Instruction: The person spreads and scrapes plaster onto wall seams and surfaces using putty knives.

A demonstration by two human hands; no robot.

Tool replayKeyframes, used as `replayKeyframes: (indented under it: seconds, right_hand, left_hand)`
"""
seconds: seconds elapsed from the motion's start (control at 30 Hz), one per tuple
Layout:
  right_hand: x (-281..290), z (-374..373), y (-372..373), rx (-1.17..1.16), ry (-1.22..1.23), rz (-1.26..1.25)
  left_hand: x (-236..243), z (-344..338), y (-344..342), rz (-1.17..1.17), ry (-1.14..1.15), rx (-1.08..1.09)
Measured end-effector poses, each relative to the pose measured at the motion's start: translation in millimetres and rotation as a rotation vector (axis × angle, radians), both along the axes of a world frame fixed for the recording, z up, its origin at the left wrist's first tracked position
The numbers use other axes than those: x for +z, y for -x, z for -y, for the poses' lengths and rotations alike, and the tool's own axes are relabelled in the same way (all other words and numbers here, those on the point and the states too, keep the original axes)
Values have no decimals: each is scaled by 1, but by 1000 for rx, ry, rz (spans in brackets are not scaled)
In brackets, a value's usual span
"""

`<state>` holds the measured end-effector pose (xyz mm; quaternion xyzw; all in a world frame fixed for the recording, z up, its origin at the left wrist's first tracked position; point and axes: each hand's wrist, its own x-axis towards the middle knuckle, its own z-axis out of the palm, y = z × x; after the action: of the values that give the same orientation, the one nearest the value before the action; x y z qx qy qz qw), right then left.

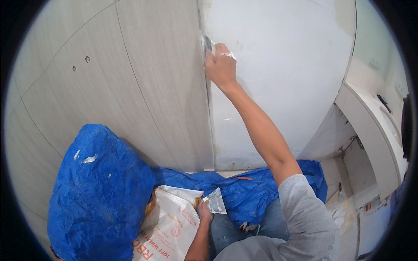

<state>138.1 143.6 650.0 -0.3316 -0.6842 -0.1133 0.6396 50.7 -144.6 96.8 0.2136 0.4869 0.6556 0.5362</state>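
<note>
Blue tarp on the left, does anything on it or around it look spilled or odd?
Yes. White smears mark the upper part of the bulging blue tarp, standing out against its colour; they may be stray filler. Similar white residue clings to the right hand, up at the wall seam.

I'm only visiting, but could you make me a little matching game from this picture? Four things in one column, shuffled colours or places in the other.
Things:
1. Tarp
2. Sack
3. Lower blade
4. Upper tool

Colours or places:
A. In the left fingers
B. Blue
C. Where panel meets white wall
D. White, red print

Pairs: 1-B, 2-D, 3-A, 4-C
</note>
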Motion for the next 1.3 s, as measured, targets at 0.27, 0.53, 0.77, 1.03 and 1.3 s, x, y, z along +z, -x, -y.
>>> replayKeyframes:
  seconds: [0.27, 0.53, 0.77, 1.03, 1.3]
  right_hand:
    - [39, -12, 23, -29, 1, -26]
    - [38, 0, 36, -70, 25, 24]
    - [40, -7, -5, -117, 78, 16]
    - [56, -17, 7, -104, 52, 14]
    - [48, 1, 28, -118, -15, 55]
  left_hand:
    - [-44, -1, 16, -77, 24, 154]
    - [-53, -1, 15, -361, 50, 142]
    - [-20, -1, 6, 124, -11, 62]
    - [-7, -3, 1, -101, -12, 38]
    - [-27, -2, 6, 0, 7, 23]
